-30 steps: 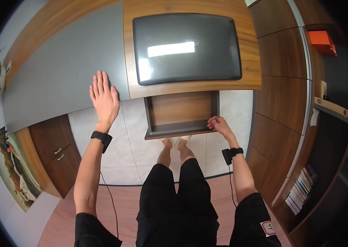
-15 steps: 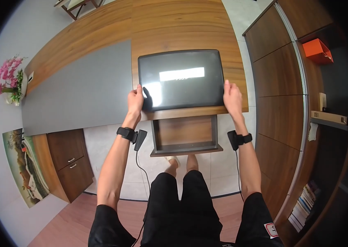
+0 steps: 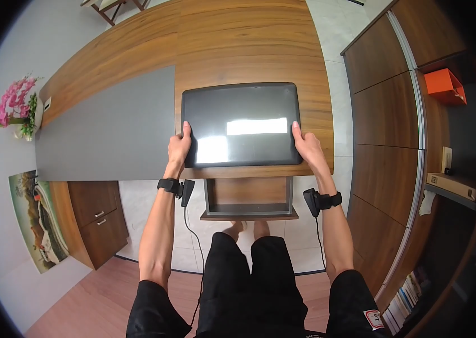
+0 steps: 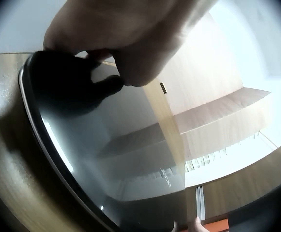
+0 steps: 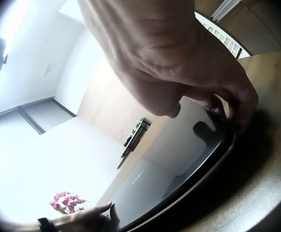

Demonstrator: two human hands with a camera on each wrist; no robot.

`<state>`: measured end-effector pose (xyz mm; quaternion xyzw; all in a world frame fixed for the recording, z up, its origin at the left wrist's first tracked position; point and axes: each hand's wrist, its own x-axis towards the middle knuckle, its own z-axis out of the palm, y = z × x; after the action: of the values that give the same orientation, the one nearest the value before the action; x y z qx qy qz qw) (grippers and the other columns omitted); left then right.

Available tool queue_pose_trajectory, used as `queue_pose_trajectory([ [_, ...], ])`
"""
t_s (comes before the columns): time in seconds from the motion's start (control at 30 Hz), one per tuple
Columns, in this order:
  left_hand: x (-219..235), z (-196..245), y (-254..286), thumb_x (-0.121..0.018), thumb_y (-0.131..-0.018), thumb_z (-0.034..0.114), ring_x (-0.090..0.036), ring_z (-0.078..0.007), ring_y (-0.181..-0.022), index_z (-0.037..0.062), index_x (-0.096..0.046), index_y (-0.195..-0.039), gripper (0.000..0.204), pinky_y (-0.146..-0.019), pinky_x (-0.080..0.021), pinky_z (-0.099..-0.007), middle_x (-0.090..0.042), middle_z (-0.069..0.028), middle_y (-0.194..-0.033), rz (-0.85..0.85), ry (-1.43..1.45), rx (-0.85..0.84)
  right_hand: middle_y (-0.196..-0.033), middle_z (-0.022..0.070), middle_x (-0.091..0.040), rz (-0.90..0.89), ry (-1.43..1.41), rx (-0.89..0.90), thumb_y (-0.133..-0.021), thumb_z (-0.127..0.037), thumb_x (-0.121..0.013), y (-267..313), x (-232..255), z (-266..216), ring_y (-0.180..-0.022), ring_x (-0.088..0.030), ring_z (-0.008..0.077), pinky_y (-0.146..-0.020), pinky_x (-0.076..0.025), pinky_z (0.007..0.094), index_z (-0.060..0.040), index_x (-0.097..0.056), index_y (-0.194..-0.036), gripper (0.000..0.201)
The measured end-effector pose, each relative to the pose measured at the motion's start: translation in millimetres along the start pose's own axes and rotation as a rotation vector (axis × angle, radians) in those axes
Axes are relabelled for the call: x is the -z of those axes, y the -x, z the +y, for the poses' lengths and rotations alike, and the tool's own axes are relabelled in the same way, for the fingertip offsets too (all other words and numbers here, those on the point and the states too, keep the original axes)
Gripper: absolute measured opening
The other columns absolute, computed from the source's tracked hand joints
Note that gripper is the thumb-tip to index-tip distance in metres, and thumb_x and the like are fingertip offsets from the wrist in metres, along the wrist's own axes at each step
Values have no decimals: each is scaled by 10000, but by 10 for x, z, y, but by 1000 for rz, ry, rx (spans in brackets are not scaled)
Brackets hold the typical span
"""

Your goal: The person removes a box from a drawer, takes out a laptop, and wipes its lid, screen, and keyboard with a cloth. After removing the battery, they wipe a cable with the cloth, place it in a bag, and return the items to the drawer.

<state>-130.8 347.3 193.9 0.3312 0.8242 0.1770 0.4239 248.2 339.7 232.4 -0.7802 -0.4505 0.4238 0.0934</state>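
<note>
A closed, glossy black laptop point(image 3: 241, 110) lies over the wooden desk point(image 3: 238, 67) at its near edge, bright light reflected in its lid. My left hand point(image 3: 179, 147) grips its left side, thumb on the lid; the fingers are mostly hidden at the edge. At the opposite side my right hand point(image 3: 310, 149) holds on in the same way. The right wrist view has the right hand's fingers curled down around the laptop's rim, with a dark shadow on the wood beside it. Below the desk edge, a drawer point(image 3: 249, 216) stands pulled out toward my legs.
A grey panel point(image 3: 114, 129) covers the desk's left part. Pink flowers point(image 3: 15, 104) in a white pot stand at far left. Along the right runs a wooden cabinet point(image 3: 384, 129) with shelves, an orange box point(image 3: 445, 86) and several books point(image 3: 406, 298).
My left hand has left the grey panel and my right hand has left the drawer front; both have moved to the laptop's sides. Their thumbs now lie on its lid. The drawer stays pulled out.
</note>
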Motion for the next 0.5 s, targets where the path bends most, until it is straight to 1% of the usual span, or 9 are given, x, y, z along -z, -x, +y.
queue_pose_trajectory([
  [0.03, -8, -1, 27, -450, -989, 639, -674, -387, -1027, -127, -675, -1125, 810, -945, -498, -424, -707, -284, -1018, 37, -43, -28, -888, 364, -669, 2, -32, -12, -979, -700, -386, -3, -2, 6, -964, -678, 473, -880, -504, 507, 154, -671, -830, 913],
  [0.1, -9, 2, 86, -427, -1005, 617, -671, -395, -1035, -125, -672, -1115, 789, -942, -494, -425, -705, -294, -1019, 37, -22, -76, -862, 335, -675, -18, -125, -48, -978, -708, -385, -86, -80, 60, -943, -678, 437, -854, -510, 488, 153, -668, -821, 920],
  [0.13, 8, 28, 137, -415, -1014, 607, -669, -399, -1039, -124, -670, -1110, 779, -940, -492, -426, -704, -299, -1019, 37, -12, -101, -845, 328, -673, 23, -134, -40, -979, -703, -387, -80, -146, 71, -921, -678, 432, -845, -511, 485, 153, -666, -819, 914],
  [0.17, 30, 74, 183, -388, -1032, 576, -666, -458, -1026, -130, -669, -1065, 760, -914, -499, -451, -695, -333, -995, 20, -19, -121, -829, 320, -671, 67, -144, -29, -981, -699, -389, -61, -194, 80, -900, -677, 427, -836, -511, 482, 152, -663, -817, 909],
  [0.27, 42, 143, 250, -395, -1030, 567, -654, -508, -1001, -130, -672, -1013, 750, -893, -500, -494, -682, -363, -960, 95, -142, -170, -776, 298, -658, 197, -114, -17, -985, -687, -404, 21, -276, 5, -816, -665, 405, -795, -504, 482, 135, -643, -793, 877],
  [0.3, -5, 94, 238, -386, -1037, 553, -641, -537, -969, -121, -675, -938, 740, -868, -495, -535, -669, -375, -918, 168, -155, -201, -758, 290, -653, 245, -94, -24, -986, -682, -411, 76, -282, -9, -784, -659, 397, -780, -501, 483, 127, -634, -782, 864],
  [0.4, -29, -102, 518, -395, -1051, 540, -668, -461, -874, -101, -645, -855, 716, -785, -497, -498, -666, -337, -847, 204, -137, -259, -685, 250, -613, 321, -145, 58, -993, -651, -449, 305, -315, 178, -682, -602, 357, -728, -481, 483, 106, -589, -748, 808],
  [0.43, -6, -259, 696, -402, -1061, 503, -644, -444, -818, -91, -630, -860, 667, -753, -485, -496, -654, -318, -821, 218, -132, -290, -644, 201, -560, 354, -239, 134, -1012, -590, -487, 440, -378, 341, -631, -515, 288, -668, -454, 458, 79, -564, -737, 727],
  [0.5, 108, -501, 1192, -416, -1079, 419, -573, -384, -714, -72, -594, -874, 561, -687, -454, -476, -617, -263, -767, 211, -36, -346, -641, 144, -501, 369, -326, 205, -1058, -442, -504, 1013, -406, 471, -660, -421, 186, -624, -414, 402, 68, -555, -793, 577],
])
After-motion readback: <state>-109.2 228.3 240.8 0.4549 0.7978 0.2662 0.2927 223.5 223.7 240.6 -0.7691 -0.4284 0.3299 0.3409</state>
